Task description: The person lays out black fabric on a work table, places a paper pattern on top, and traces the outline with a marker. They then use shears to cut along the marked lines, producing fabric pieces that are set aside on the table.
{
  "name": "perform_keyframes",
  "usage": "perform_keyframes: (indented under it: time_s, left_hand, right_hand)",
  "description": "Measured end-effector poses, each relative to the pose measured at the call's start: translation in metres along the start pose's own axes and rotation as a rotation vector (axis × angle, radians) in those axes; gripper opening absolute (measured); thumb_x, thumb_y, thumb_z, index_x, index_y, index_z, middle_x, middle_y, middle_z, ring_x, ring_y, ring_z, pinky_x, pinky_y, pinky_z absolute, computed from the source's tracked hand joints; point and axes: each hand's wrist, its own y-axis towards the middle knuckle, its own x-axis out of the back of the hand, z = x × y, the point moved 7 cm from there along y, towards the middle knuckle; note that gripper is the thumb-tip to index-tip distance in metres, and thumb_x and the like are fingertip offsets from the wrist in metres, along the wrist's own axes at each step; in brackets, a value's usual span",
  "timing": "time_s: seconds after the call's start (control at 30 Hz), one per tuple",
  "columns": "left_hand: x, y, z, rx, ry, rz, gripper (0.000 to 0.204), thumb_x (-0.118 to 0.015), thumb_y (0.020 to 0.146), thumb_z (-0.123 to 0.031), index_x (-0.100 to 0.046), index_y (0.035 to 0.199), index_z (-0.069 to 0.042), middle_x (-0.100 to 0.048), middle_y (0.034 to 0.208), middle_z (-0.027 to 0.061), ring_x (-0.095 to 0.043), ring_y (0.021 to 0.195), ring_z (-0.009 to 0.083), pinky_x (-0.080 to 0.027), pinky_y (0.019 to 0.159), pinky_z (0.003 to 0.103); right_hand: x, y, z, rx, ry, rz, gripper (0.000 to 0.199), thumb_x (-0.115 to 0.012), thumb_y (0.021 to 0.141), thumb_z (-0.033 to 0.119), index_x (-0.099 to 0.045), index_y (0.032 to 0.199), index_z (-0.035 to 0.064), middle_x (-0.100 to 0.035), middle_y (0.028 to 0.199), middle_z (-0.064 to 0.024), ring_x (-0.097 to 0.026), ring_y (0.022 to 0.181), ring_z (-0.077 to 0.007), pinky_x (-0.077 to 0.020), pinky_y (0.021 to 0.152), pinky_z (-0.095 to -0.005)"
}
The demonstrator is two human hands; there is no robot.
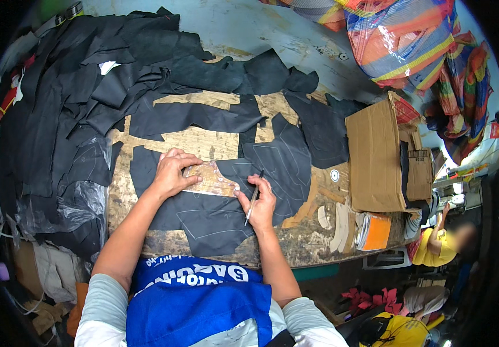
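Note:
A brownish, see-through-looking pattern piece (213, 180) lies flat on a sheet of black material (208, 211) on the worktable. My left hand (175, 172) rests on the left end of this piece, its fingers spread and pressing down. In my right hand (259, 202) is a slim pen (251, 209), held slanted between the fingers. The right thumb touches the pattern piece's right end. Thin pale outlines of shapes show on the black material, below the pattern piece and to its right.
Black pieces heap up along the table's left and far sides, with clear plastic (82, 199) at the left. A cardboard box (375, 156) stands at the right, near pale cut strips (340, 226) and an orange-topped stack (373, 232). A person in yellow (439, 246) sits beyond.

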Motion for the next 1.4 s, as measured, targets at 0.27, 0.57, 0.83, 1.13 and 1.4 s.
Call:
perform_keyframes:
  time_s: [0.27,0.57,0.83,1.13,1.4]
  left_hand:
    - [-0.002,0.007,-0.001,0.029,0.015,-0.016,0.042,-0.081,0.056,-0.030,-0.071,0.095,-0.015,-0.067,0.100,0.0000,-0.052,0.099,0.0201,-0.035,0.090,0.037]
    - [-0.004,0.012,0.001,0.040,-0.030,0.055,0.052,-0.081,0.056,-0.028,-0.068,0.105,-0.017,-0.068,0.098,0.0006,-0.054,0.096,0.0192,-0.033,0.092,0.037]
    - [-0.002,0.011,-0.004,0.035,-0.021,0.058,0.051,-0.080,0.057,-0.025,-0.067,0.106,-0.017,-0.067,0.098,-0.0015,-0.054,0.095,0.0191,-0.033,0.092,0.037]
    - [-0.043,-0.025,-0.070,-0.227,0.478,0.201,0.026,-0.062,0.074,-0.017,-0.064,0.095,-0.002,-0.058,0.099,0.0123,-0.052,0.100,0.0275,-0.041,0.086,0.041]
    - [-0.070,-0.066,-0.084,-0.116,0.519,0.266,0.076,-0.047,0.081,-0.062,-0.046,0.130,-0.003,-0.033,0.137,0.0270,-0.024,0.130,0.0425,-0.020,0.101,0.063]
  right_hand:
    - [-0.001,-0.001,-0.005,-0.038,0.024,-0.019,0.038,-0.079,0.063,0.005,-0.058,0.095,0.0013,-0.063,0.098,-0.0140,-0.060,0.101,-0.0293,-0.0457,0.088,-0.0347]
    - [0.001,-0.001,-0.004,-0.029,0.047,-0.009,0.037,-0.077,0.064,0.003,-0.058,0.095,0.0011,-0.063,0.098,-0.0142,-0.060,0.101,-0.0293,-0.0457,0.088,-0.0344]
    - [0.001,-0.001,-0.003,-0.042,0.067,-0.002,0.037,-0.076,0.063,0.002,-0.058,0.096,0.0025,-0.063,0.099,-0.0147,-0.058,0.103,-0.0319,-0.0440,0.091,-0.0369]
    - [-0.005,0.009,0.016,0.036,-0.184,0.152,0.030,-0.067,0.074,0.002,-0.061,0.103,0.0012,-0.065,0.097,-0.0147,-0.060,0.098,-0.0307,-0.0452,0.089,-0.0356]
    - [-0.083,0.028,0.038,-0.317,0.613,0.455,0.017,-0.059,0.087,0.014,-0.063,0.089,-0.0031,-0.062,0.077,-0.0071,-0.056,0.068,-0.0104,-0.0462,0.060,-0.0248]
